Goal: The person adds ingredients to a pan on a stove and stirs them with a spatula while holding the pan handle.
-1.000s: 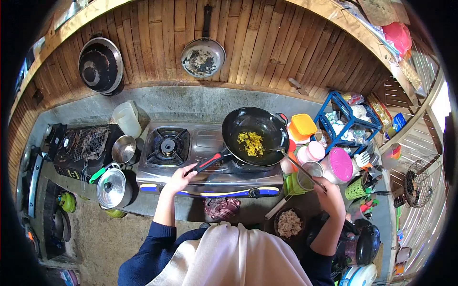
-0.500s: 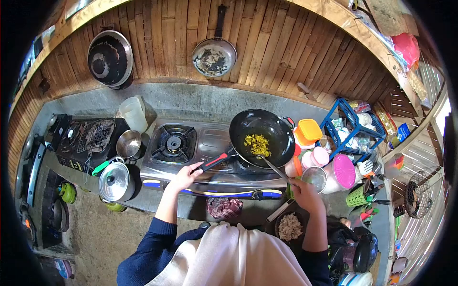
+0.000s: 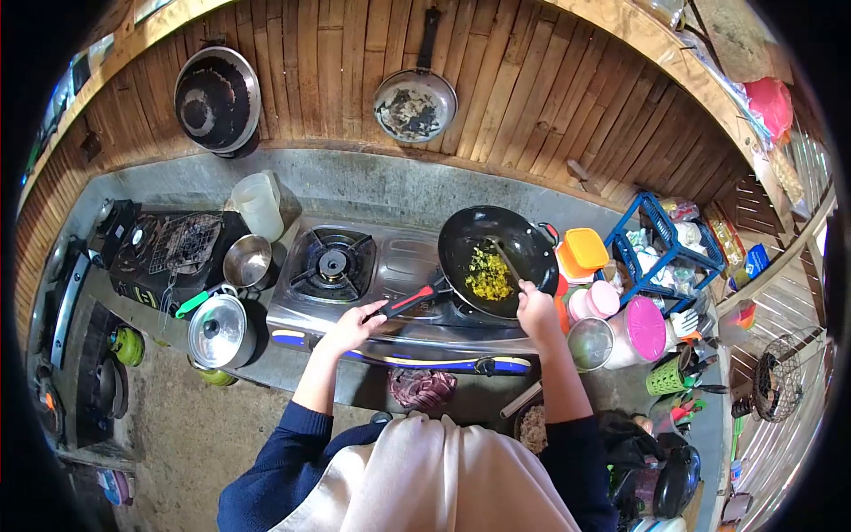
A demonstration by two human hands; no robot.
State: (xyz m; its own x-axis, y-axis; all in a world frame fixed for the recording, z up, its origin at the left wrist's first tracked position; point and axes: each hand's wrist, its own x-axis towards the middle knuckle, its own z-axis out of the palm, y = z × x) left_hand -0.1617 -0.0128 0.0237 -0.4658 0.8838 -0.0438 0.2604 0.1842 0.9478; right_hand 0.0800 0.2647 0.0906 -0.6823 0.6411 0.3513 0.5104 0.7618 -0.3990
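A black wok with a red-and-black handle sits on the right burner of the gas stove. My left hand is closed on the end of that handle. Inside the wok lies a heap of yellow chopped food with green bits. My right hand grips a metal spatula over the wok's front right rim. The spatula's blade reaches the far side of the heap, partly hidden in the food.
Left of the stove stand a lidded pot, a small steel pan and a clear pitcher. Plastic tubs and a blue rack crowd the right side. A bowl of rice is partly hidden by my right arm.
My right hand has moved up and left, bringing the spatula deeper into the wok. The food has shifted, with green bits now showing. My left hand keeps its hold on the handle.
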